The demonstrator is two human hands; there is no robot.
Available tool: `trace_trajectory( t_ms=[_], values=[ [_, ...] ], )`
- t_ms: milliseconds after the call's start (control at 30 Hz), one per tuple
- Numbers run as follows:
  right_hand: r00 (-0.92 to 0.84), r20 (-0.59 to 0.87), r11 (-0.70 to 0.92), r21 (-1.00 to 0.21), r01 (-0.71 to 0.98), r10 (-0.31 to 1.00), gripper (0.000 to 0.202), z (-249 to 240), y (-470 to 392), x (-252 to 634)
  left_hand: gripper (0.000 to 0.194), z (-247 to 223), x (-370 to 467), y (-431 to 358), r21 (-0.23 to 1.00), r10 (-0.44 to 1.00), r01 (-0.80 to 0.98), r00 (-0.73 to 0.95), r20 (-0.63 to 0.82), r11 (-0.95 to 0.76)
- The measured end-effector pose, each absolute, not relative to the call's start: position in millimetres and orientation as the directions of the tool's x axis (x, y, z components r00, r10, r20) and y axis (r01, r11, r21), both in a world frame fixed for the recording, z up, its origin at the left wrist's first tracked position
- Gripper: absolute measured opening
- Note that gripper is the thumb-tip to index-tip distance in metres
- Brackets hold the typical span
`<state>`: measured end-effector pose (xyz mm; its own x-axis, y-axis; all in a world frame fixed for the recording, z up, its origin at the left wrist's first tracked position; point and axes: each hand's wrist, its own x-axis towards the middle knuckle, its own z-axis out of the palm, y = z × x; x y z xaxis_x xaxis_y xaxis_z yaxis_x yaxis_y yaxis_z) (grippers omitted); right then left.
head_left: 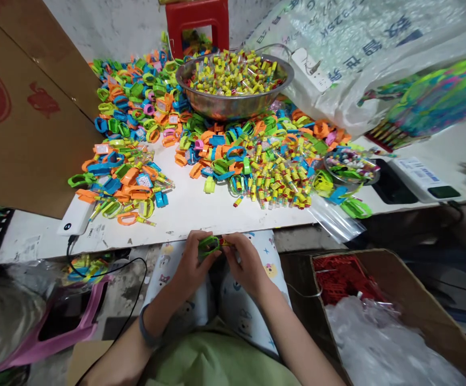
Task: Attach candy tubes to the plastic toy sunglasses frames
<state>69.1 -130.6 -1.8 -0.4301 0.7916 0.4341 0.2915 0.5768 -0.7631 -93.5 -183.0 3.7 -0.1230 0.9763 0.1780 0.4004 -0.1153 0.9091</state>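
Observation:
My left hand [193, 262] is closed around a green plastic toy watch [208, 244], just off the table's front edge and above my lap. Pinched in my right hand [246, 261] is a small tube with red and yellow parts [224, 243], held against the watch's right end. Fingers partly cover where the two pieces meet. Ahead of my right hand, many similar yellow-and-red capped tubes [279, 179] lie heaped. To the left sits a pile of toy watches [130, 179] in orange, blue and green, with tubes mixed among them.
A steel bowl [233, 103] full of tubes stands amid more watches. A smaller bowl [371, 179], phone [391, 182] and plastic bags [339, 222] are at right. A cardboard box [36, 123] and power bank [74, 217] stand left. An open carton [418, 300] with red pieces sits below right.

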Motion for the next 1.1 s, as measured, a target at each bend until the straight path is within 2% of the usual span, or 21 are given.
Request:
trace_trajectory(
  t_ms=[133, 267, 433, 600, 800, 900, 967, 1033, 1100],
  values=[
    [-0.561, 0.397, 0.660, -0.628, 0.412, 0.727, 0.023, 8, -130, 71, 0.031, 5, -96, -185, 0.885, 0.981, 0.447, -0.069, 0.183, -0.134],
    [-0.627, 0.320, 0.677, -0.554, 0.484, 0.710, 0.020, 11, -132, 72, 0.046, 6, -100, -187, 0.933, 0.995, 0.361, -0.094, 0.027, 0.009],
    [-0.691, 0.258, 0.702, -0.512, 0.495, 0.675, 0.024, 6, -135, 71, 0.051, 7, -106, -186, 0.950, 0.986, 0.268, -0.092, -0.137, 0.157],
    [-0.668, 0.227, 0.674, -0.496, 0.547, 0.709, 0.002, 4, -140, 68, 0.053, 8, -109, -183, 0.953, 0.981, 0.240, -0.097, -0.166, 0.185],
    [-0.698, 0.255, 0.718, -0.463, 0.520, 0.669, 0.018, 6, -143, 66, 0.047, 15, -117, -179, 0.939, 0.973, 0.261, -0.006, -0.231, 0.225],
    [-0.672, 0.249, 0.690, -0.486, 0.536, 0.697, 0.018, 7, -127, 63, 0.050, 25, -131, -172, 0.909, 0.976, 0.357, -0.062, -0.207, 0.215],
    [-0.592, 0.262, 0.638, -0.464, 0.615, 0.762, 0.042, 5, -110, 62, 0.049, 37, -149, -162, 0.869, 0.976, 0.455, -0.179, -0.123, 0.193],
    [-0.469, 0.291, 0.552, -0.414, 0.724, 0.834, 0.050, 2, -90, 63, 0.045, 53, -174, -147, 0.801, 0.947, 0.577, -0.318, 0.039, 0.161],
    [-0.373, 0.327, 0.479, -0.359, 0.801, 0.868, 0.042, -4, -73, 64, 0.042, 70, -206, -128, 0.707, 0.881, 0.693, -0.412, 0.231, 0.139]
  ],
)
